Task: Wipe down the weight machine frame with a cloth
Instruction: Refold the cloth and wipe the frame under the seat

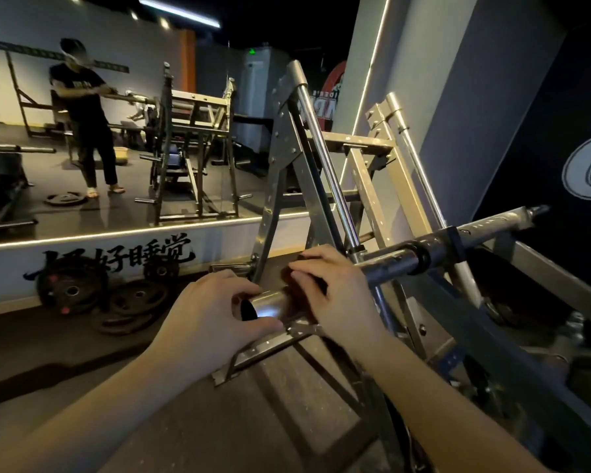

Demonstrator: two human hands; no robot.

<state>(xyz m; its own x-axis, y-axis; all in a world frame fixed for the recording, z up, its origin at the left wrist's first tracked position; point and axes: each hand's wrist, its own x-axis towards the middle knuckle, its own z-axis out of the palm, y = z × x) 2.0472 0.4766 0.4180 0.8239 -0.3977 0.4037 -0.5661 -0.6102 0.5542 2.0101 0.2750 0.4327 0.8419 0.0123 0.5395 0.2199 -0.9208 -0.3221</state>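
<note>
The weight machine frame (284, 172) of steel beams and chrome guide rods rises ahead of me. A thick horizontal bar (396, 259) runs from it toward me and ends in a shiny open sleeve (270, 303). My left hand (212, 312) grips that sleeve end, fingers over the top and thumb underneath. My right hand (335, 288) curls over the bar just behind it, holding a dark wad, apparently the cloth (316, 285), against the metal. Most of the cloth is hidden under the fingers.
Black weight plates (130, 302) lie and lean on the floor to the left, against a raised platform (116, 233). On it stand another machine (191, 148) and a person in black (86, 107). A grey and black wall (492, 97) closes the right side.
</note>
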